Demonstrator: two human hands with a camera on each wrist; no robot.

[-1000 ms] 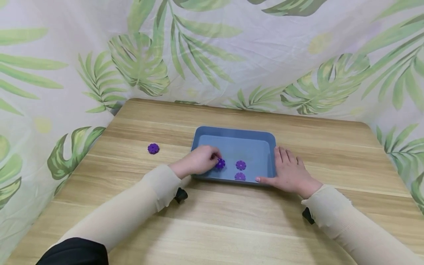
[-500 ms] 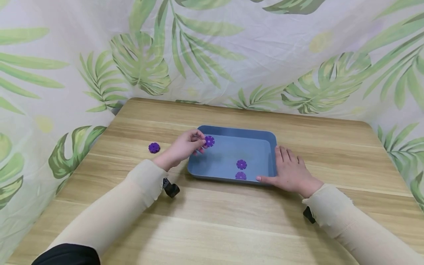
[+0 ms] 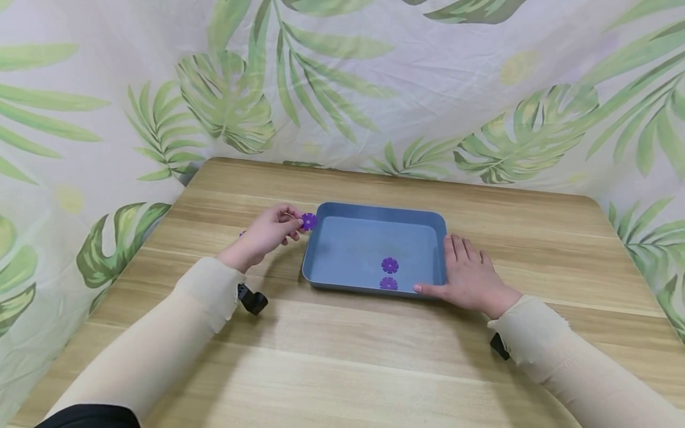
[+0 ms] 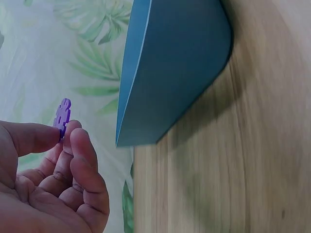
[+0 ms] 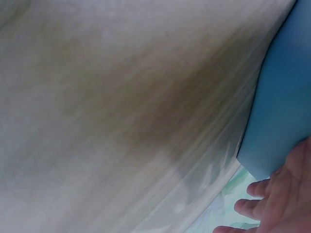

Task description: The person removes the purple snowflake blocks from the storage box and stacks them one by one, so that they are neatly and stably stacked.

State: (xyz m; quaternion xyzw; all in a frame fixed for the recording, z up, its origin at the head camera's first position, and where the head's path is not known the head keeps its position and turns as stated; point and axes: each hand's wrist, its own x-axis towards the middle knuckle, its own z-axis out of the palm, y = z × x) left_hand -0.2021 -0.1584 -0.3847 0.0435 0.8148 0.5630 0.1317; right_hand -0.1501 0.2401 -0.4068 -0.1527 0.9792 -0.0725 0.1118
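My left hand [image 3: 269, 233] pinches a purple flower-shaped disc [image 3: 308, 222] between thumb and forefinger, just outside the left wall of the blue tray [image 3: 374, 245]. The left wrist view shows that disc [image 4: 62, 116] edge-on at the fingertips, left of the tray wall [image 4: 180, 68]. At the tray's right side, my right hand [image 3: 471, 274] rests against the wall with straight fingers, its thumb over the near rim. Inside the tray lies a purple disc [image 3: 390, 265]; a paler purple disc shape [image 3: 388, 283] shows at the near wall, perhaps its reflection.
Another purple disc [image 3: 242, 233] on the wooden table [image 3: 342, 351] is mostly hidden behind the left hand. A leaf-patterned cloth [image 3: 342, 77] hangs behind and beside the table.
My left hand has lifted a disc from the tray's near left part and carried it up and left, past the left wall. My right hand has stayed in place.
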